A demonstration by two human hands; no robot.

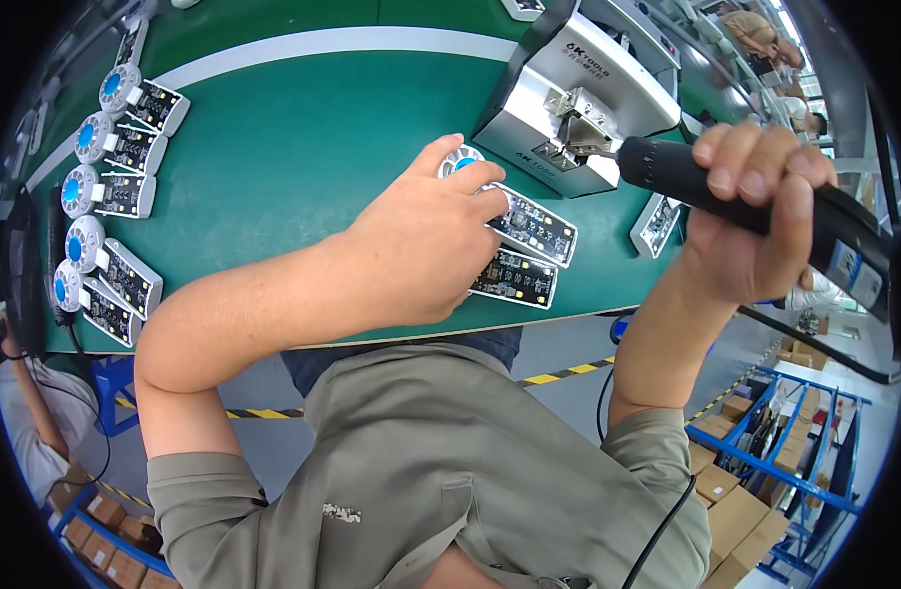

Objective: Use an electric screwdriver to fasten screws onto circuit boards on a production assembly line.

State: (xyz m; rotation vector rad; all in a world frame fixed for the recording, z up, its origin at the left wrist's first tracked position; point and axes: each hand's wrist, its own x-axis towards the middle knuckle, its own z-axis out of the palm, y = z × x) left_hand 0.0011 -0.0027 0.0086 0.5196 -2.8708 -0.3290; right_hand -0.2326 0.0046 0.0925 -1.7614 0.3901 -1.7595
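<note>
At the left of the frame, 5 board units (126, 196) with round, blue-centred heads stand in a column on the green bench (293, 187).

At the centre, the left forearm slants up from the lower left, and the left hand (426, 236) lies palm down. Its fingers are part-curled and slightly spread over the head of the upper unit (539, 231); I cannot tell whether they pinch it, as its underside is hidden. The lower unit (514, 277) lies just below, partly covered by the hand.

Right of centre, the driver's tip (604, 154) points at the metal outlet (588, 116) of a silver box (627, 83); contact is unclear. Meeting the outlet seems the step in hand; the next move probably calls for a straight tip and steady wrist.

At the right, the right hand (750, 216) is raised, its fingers wrapped closely round the black driver (681, 172).
</note>
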